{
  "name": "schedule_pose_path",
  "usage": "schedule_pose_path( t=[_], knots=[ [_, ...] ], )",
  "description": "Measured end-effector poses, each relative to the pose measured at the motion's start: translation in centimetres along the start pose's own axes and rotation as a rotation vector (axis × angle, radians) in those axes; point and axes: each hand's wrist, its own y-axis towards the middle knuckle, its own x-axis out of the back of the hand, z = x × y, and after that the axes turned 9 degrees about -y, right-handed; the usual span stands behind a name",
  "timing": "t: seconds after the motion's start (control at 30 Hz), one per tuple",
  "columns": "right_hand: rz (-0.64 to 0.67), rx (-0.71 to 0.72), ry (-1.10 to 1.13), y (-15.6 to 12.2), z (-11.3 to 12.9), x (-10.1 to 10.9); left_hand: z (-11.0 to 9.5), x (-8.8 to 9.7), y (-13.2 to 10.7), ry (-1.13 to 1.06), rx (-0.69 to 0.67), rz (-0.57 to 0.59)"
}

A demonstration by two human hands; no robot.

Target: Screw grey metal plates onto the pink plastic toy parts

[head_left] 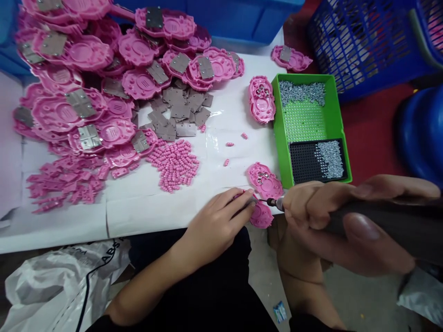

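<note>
At the table's front edge, my left hand (221,216) is closed on a pink plastic casing (262,216), partly hidden under the fingers. My right hand (311,207) wraps round a dark electric screwdriver (380,226). Its thin bit points left and meets the held casing beside my left fingertips; the exact contact spot is too small to make out. Just beyond lies another pink casing (268,185) with shiny round metal parts. A similar casing (262,103) rests farther back, beside a green tray (282,138) that contains many small silver screws (301,93).
Pink casings with metal plates (83,103) are heaped at the left. Nearby lie loose grey plates (180,110), small ribbed pink pieces (175,166) and flat pink pieces (65,184). Blue bins (235,18) stand behind, a blue basket (363,50) at the right.
</note>
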Motion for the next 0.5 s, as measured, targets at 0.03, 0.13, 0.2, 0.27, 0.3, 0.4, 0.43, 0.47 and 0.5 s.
schedule_pose_path(
  t=[0.03,0.13,0.2,0.27,0.3,0.4,0.43,0.47,0.5],
  knots=[
    [-0.040,0.050,0.014,-0.1,-0.2,-0.3,0.0,0.0,0.0,0.003,-0.001,0.003],
    [-0.115,0.143,0.046,-0.4,-0.8,-1.0,-0.1,0.1,0.0,0.018,-0.004,0.015],
    [-0.120,0.141,0.048,-0.6,-1.0,-1.2,-0.1,0.2,0.0,0.028,-0.007,0.018],
    [-0.138,0.130,0.054,-0.8,-0.9,-1.2,-0.1,0.2,0.0,0.032,-0.008,0.018],
    [-0.149,0.125,0.059,-0.8,-0.9,-1.1,-0.1,0.2,0.0,0.031,-0.009,0.020],
    [-0.149,0.135,0.070,-0.9,-0.9,-1.2,-0.1,0.3,0.0,0.023,-0.002,0.043],
    [-0.137,0.145,0.071,-0.9,-0.9,-1.2,-0.1,0.3,0.0,0.020,0.002,0.051],
    [-0.128,0.152,0.071,-0.9,-1.0,-1.3,-0.1,0.2,0.0,0.018,0.006,0.058],
    [-0.122,0.153,0.069,-0.9,-1.0,-1.3,-0.1,0.2,0.0,0.017,0.009,0.063]
  ],
)
